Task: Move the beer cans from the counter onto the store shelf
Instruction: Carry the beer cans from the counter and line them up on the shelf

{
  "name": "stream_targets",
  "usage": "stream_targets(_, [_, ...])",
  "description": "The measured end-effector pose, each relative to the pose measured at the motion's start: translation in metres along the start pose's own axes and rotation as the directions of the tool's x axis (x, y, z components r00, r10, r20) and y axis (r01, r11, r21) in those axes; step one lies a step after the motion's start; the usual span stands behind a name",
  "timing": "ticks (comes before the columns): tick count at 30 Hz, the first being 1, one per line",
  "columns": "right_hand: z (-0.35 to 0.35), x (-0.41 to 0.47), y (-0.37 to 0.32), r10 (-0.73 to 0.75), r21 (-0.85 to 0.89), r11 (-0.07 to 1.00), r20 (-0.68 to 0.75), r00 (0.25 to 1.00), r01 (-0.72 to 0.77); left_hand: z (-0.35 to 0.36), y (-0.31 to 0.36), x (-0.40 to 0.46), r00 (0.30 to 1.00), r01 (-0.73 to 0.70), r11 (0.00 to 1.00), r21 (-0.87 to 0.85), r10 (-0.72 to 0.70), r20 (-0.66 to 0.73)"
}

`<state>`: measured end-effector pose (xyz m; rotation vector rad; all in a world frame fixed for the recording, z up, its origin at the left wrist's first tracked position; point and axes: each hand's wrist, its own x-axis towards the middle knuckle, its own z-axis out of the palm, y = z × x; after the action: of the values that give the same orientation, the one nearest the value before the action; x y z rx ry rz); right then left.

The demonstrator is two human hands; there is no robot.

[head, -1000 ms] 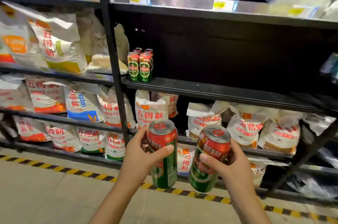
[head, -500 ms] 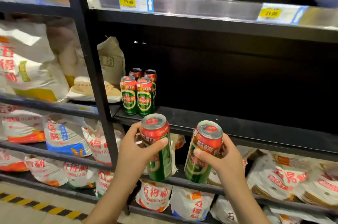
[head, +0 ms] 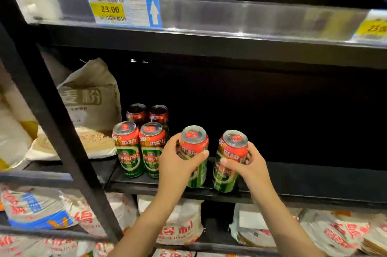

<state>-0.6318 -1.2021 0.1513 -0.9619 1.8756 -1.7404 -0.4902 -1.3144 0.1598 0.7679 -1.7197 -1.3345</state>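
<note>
The black shelf (head: 293,177) looks much closer now than before. Both arms reach up from the bottom. The left hand (head: 178,164) grips one beer can (head: 195,152), the right hand (head: 249,164) grips another beer can (head: 231,156), both now at the shelf's front edge, in the middle, beside four cans (head: 140,147).

You are gripping two cans (head: 195,156) showing red tops over green bodies. A yellow price tag (head: 107,10) is glowing above the black shelf (head: 314,181).
</note>
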Motion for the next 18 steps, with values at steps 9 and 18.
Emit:
stream_targets(9, [0.008,0.071,0.019,0.050,0.068,0.996,0.031,0.998,-0.053,0.034,-0.027,0.056,0.988,0.079,0.995,0.055,-0.071,-0.137])
stream_targets(18, [0.017,0.107,0.034,0.075,0.121,0.989,0.061,0.995,-0.082,0.045,-0.039,0.089,0.970,0.084,0.993,0.085,-0.062,-0.236])
